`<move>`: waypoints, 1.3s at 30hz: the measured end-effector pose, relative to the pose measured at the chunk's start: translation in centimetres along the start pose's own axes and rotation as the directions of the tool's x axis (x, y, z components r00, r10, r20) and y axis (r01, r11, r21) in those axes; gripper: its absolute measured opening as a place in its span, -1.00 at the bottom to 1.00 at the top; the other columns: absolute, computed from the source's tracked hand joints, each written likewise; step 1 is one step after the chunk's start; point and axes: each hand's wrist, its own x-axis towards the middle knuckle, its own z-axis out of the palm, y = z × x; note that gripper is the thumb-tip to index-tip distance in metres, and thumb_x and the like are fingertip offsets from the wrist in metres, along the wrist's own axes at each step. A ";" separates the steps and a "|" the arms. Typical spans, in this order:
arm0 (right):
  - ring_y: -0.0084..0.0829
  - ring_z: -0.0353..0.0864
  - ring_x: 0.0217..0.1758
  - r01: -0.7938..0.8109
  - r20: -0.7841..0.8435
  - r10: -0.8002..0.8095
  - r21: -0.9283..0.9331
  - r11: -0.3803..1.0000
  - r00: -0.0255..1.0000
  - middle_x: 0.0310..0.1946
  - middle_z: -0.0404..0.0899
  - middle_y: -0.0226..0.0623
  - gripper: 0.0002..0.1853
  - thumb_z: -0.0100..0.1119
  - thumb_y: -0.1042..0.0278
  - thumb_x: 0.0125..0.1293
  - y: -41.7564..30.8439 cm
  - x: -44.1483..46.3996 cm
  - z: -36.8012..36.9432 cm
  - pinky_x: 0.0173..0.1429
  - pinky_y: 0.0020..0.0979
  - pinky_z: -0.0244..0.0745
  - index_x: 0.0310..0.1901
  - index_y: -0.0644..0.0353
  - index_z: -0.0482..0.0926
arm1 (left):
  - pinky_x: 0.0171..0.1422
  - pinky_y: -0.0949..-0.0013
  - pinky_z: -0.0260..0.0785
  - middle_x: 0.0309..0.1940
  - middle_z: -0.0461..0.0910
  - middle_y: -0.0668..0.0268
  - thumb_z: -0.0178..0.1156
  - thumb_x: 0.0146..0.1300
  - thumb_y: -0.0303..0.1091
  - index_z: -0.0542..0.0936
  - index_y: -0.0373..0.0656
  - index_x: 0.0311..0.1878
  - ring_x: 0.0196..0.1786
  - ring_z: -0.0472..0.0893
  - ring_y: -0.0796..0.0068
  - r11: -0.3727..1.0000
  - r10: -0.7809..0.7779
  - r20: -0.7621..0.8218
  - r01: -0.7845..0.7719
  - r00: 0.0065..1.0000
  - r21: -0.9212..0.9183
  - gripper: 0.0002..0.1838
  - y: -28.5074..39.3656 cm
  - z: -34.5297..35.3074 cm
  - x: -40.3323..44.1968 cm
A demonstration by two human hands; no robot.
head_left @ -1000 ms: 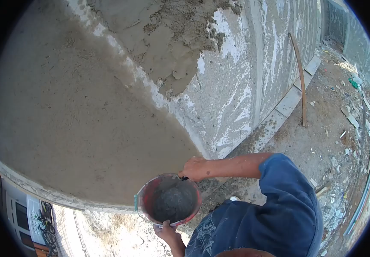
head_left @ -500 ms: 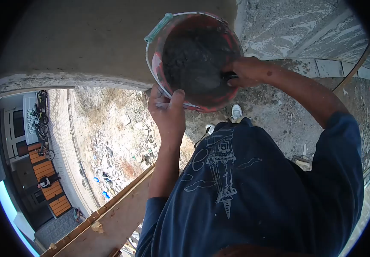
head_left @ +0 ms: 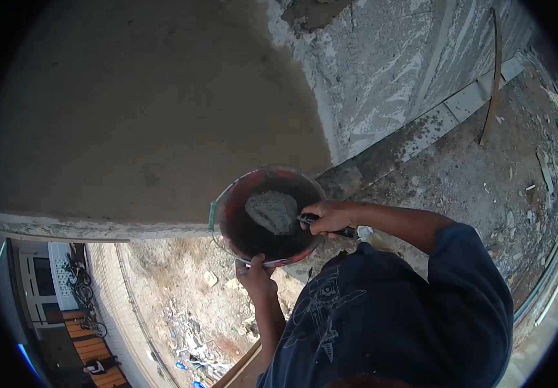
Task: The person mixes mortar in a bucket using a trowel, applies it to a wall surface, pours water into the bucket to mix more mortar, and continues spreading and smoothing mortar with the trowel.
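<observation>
My left hand [head_left: 257, 279] grips the near rim of a red bucket [head_left: 233, 205], thumb over the edge. The bucket's inside is coated dark grey, and its wire handle with a green grip [head_left: 212, 216] hangs at the left. In my right hand [head_left: 332, 218], closed around its dark handle, is a trowel. A heap of wet grey mortar [head_left: 271, 212] lies over the trowel's blade, hiding most of it, above the bucket's opening. Beyond the bucket stretches a wall face of smooth brown-grey plaster [head_left: 143, 123].
Rough grey wall [head_left: 382, 77] adjoins the plaster at upper right. A thin wooden strip [head_left: 494, 77] leans there. Rubble-strewn ground [head_left: 447, 187] lies at right. A wooden board [head_left: 243, 367] runs below my left arm. Far left are bikes [head_left: 80, 284] and a person [head_left: 94, 368].
The bucket and both hands sit lower in view, and more of the wall shows. Mortar now heaps on the trowel, raised from deep in the bucket.
</observation>
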 end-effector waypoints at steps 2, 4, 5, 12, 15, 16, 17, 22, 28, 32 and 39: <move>-0.59 0.47 -0.51 0.124 -0.020 -0.123 0.266 0.956 0.992 -0.44 0.49 -0.41 -0.50 0.16 0.36 0.27 0.7 -0.9 -0.4 -0.42 -0.46 0.42 0.25 0.27 0.42 | -0.21 0.21 0.77 0.01 0.60 0.06 0.07 0.08 -0.72 0.47 -0.26 0.17 -0.08 0.72 0.15 0.997 -0.080 -0.035 0.080 0.996 0.001 -0.49 -1.3 -2.4 1.4; -0.55 0.56 -0.38 0.300 -0.134 -0.269 0.468 0.831 0.954 -0.31 0.52 -0.36 -0.47 0.16 0.40 0.27 0.2 -3.1 -1.6 -0.36 -0.45 0.51 0.29 0.24 0.40 | -0.18 0.18 0.73 -0.06 0.58 0.10 0.11 0.05 -0.69 0.47 -0.28 0.10 -0.13 0.68 0.16 0.993 -0.112 -0.131 0.115 0.985 0.019 -0.54 -2.5 -4.1 2.6; -0.52 0.60 -0.31 0.399 -0.215 -0.337 0.537 0.743 0.917 -0.24 0.53 -0.33 -0.46 0.16 0.41 0.28 0.6 -4.4 -2.2 -0.32 -0.44 0.56 0.31 0.24 0.38 | -0.19 0.18 0.72 -0.07 0.58 0.10 0.11 0.05 -0.69 0.48 -0.29 0.08 -0.14 0.68 0.16 0.989 -0.135 -0.120 0.142 0.984 0.050 -0.55 -2.9 -5.1 3.1; -0.26 0.77 -0.05 0.959 -0.893 -0.425 0.026 0.282 0.149 0.14 0.53 -0.08 -0.27 0.21 0.43 0.29 -2.9 -22.7 -4.4 -0.39 -0.51 0.69 0.48 0.14 0.18 | -0.51 0.20 0.50 -0.35 0.65 0.04 0.28 -0.10 -0.57 0.55 -0.42 -0.17 -0.46 0.63 0.23 0.830 -0.003 -0.254 0.144 0.967 0.539 -0.66 -6.9 -13.1 6.5; -0.68 0.61 -0.40 0.720 -0.794 -0.375 -0.600 0.349 -0.479 -0.25 0.59 -0.37 -0.32 0.27 0.25 0.42 -1.9 -29.2 -6.2 -0.39 -0.62 0.57 0.49 0.11 0.22 | -0.47 0.15 0.45 -0.39 0.64 0.06 0.33 -0.16 -0.55 0.56 -0.41 -0.29 -0.54 0.57 0.25 0.661 0.134 -0.375 0.200 0.917 0.723 -0.71 -9.9 -19.0 9.3; -0.68 0.55 -0.41 0.557 -0.688 -0.369 -0.724 0.406 -0.625 -0.32 0.53 -0.44 -0.34 0.25 0.25 0.45 -1.2 -31.1 -7.2 -0.35 -0.61 0.54 0.49 0.08 0.22 | -0.46 0.15 0.45 -0.41 0.63 0.06 0.33 -0.18 -0.55 0.56 -0.41 -0.31 -0.54 0.57 0.26 0.665 0.137 -0.448 0.253 0.883 0.703 -0.71 -10.5 -20.0 9.6; -0.67 0.53 -0.39 0.388 -0.565 -0.301 -0.785 0.483 -0.768 -0.36 0.50 -0.46 -0.39 0.25 0.30 0.45 -0.3 -32.7 -8.6 -0.32 -0.58 0.51 0.46 0.11 0.26 | -0.46 0.15 0.44 -0.43 0.63 0.06 0.34 -0.19 -0.55 0.56 -0.41 -0.33 -0.54 0.56 0.26 0.672 0.140 -0.518 0.304 0.844 0.676 -0.71 -11.2 -21.0 10.0; -0.54 0.60 -0.39 -0.005 0.014 0.010 -0.783 0.622 -1.000 -0.36 0.53 -0.29 -0.39 0.32 0.41 0.35 0.4 -31.9 -17.0 -0.31 -0.50 0.56 0.32 0.19 0.20 | -0.33 0.15 0.47 -0.43 0.62 0.08 0.32 -0.08 -0.49 0.57 -0.34 -0.24 -0.43 0.60 0.21 0.723 -0.014 -0.603 0.425 0.798 0.545 -0.72 -12.2 -24.8 10.1; -0.02 0.66 -0.41 0.317 -0.495 0.011 -0.539 0.780 -0.869 -0.31 0.61 0.05 -0.50 0.21 0.40 0.29 -8.1 -7.8 -30.2 -0.30 -0.13 0.54 0.22 0.25 0.32 | -0.14 0.13 0.51 -0.40 0.63 0.12 0.27 0.10 -0.39 0.58 -0.24 -0.10 -0.30 0.65 0.14 0.817 -0.301 -0.504 0.492 0.810 0.302 -0.72 -8.0 -22.4 7.7; 0.04 0.70 -0.13 0.292 -0.547 -0.801 -0.746 0.598 0.244 -0.16 0.69 -0.05 -0.47 0.29 0.30 0.15 -3.0 4.1 -12.4 -0.01 -0.03 0.60 0.21 -0.03 0.44 | -0.08 0.18 0.55 -0.40 0.61 0.12 0.25 0.10 -0.42 0.51 -0.29 0.03 -0.16 0.64 0.13 0.942 -0.101 -0.445 0.230 0.890 0.245 -0.61 -2.6 -10.3 0.5; -0.21 0.78 -0.13 0.447 0.259 -0.810 -0.894 0.005 0.526 -0.05 0.70 -0.08 -0.08 0.41 -0.01 0.23 4.7 12.0 -5.0 -0.20 -0.09 0.66 0.55 -0.06 0.13 | -0.24 0.36 0.75 -0.06 0.54 0.07 0.07 0.17 -0.65 0.41 -0.41 0.17 -0.18 0.69 0.28 0.980 0.063 -0.159 -0.030 0.985 0.199 -0.56 1.5 -3.0 -3.3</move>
